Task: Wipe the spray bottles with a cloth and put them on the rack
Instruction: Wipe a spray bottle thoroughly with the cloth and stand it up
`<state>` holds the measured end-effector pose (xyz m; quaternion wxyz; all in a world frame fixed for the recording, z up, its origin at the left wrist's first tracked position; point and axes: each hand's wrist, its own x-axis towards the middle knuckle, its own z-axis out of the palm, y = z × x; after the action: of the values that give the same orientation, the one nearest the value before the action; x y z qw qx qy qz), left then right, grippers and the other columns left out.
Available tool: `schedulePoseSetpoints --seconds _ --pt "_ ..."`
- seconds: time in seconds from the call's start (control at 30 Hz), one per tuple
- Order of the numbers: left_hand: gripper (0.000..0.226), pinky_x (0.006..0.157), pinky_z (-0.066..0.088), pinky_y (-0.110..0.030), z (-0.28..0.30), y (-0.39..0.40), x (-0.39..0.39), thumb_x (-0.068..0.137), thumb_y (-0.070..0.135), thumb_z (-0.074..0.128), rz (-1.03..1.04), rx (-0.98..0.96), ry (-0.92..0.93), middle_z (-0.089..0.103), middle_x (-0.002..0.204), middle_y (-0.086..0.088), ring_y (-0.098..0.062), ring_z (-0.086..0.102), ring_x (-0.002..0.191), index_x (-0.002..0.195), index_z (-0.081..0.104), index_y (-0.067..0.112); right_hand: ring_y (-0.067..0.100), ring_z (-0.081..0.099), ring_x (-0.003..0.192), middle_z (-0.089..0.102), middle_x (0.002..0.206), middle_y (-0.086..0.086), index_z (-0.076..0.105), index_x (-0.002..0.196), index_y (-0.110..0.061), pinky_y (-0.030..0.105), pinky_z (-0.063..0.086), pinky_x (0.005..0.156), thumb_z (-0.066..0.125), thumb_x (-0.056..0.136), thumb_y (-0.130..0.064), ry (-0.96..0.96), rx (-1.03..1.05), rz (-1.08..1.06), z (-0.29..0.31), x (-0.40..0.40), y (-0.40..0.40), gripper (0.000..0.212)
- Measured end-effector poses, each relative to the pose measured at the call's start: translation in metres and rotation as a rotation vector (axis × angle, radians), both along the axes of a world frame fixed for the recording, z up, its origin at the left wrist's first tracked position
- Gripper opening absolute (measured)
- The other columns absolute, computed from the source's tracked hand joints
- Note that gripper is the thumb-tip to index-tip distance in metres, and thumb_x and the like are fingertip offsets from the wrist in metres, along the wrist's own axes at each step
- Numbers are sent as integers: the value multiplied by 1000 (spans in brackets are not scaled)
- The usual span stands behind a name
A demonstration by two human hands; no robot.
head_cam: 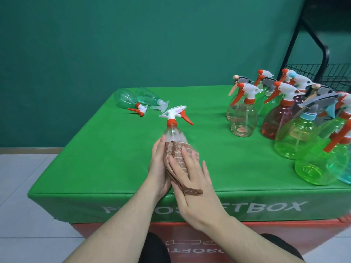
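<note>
We count one clear spray bottle (173,134) at the centre of the frame, tilted over the green desk (98,152), its white-and-orange spray head pointing toward the upper right. A brown cloth (180,158) wraps its lower body. The left hand (158,168) cups the bottle and cloth from the left, fingers curled round them. The right hand (193,179) lies on the cloth with straight fingers, pressing it. Two pale green bottles (131,99) lie on their sides at upper centre-left. A standing group of bottles (284,118) at right overlaps; we cannot count it exactly. All appear empty. A black wire rack (326,73) stands at upper right.
</note>
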<state>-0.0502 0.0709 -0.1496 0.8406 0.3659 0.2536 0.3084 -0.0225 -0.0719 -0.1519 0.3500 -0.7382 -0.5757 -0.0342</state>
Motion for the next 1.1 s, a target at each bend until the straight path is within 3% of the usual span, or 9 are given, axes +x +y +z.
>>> schedulePoseSetpoints --seconds 0.23,0.3,0.43,0.53,0.63,0.73,0.87,1.0,1.1 --pt "115 107 49 -60 2 1 -3 61 69 89 2 -3 -39 57 141 -30 -49 54 132 150 49 9 19 -7 157 2 171 -7 22 160 -40 57 7 125 30 103 -42 -63 28 -27 -2 -1 1 57" --pt "112 96 58 -52 6 -2 -6 62 70 87 -15 -10 -35 62 136 -29 -45 62 124 147 52 6 21 -6 157 6 171 -6 28 159 -38 57 10 125 33 103 -40 -83 43 -27 -3 2 4 56" --pt "74 79 63 -38 12 -6 -10 84 58 58 -112 39 -46 74 111 -22 -32 75 94 131 62 1 23 -7 157 9 170 -5 35 156 -37 51 14 126 35 102 -40 -48 62 3 1 7 12 55" --pt "69 96 58 -41 15 -7 -12 91 49 51 -124 86 -41 71 124 -23 -32 71 111 139 57 0 17 -13 156 5 170 -9 33 156 -40 38 5 127 29 100 -47 15 38 -16 12 12 22 57" --pt "60 112 45 -41 13 -8 -11 97 43 48 -111 96 -73 62 141 -18 -29 60 132 144 55 7 20 -4 157 14 169 -6 38 155 -36 36 3 127 24 98 -51 52 64 -70 34 19 41 61" --pt "46 98 54 -35 13 -9 -12 106 37 41 -91 108 -93 67 137 -9 -21 65 124 143 58 16 18 11 155 22 167 -4 36 156 -30 33 10 127 31 100 -46 174 52 -94 56 28 63 58" --pt "46 93 49 -39 15 -7 -14 105 42 41 -68 9 -82 72 126 -13 -28 66 112 134 66 17 15 37 144 38 160 -6 34 156 -26 22 26 117 40 106 -36 433 70 -122 70 33 78 51" --pt "47 78 60 -30 12 -7 -11 107 46 37 -58 47 -59 78 108 -9 -19 75 96 116 72 16 20 46 136 44 154 -5 45 148 -31 28 32 115 31 103 -41 380 89 -119 58 26 72 48" --pt "59 91 59 -31 10 -4 -9 98 59 50 -25 61 -74 73 126 -10 -20 70 117 136 62 15 13 37 142 31 162 -12 40 151 -38 28 27 118 29 98 -45 271 101 -89 44 21 61 55"
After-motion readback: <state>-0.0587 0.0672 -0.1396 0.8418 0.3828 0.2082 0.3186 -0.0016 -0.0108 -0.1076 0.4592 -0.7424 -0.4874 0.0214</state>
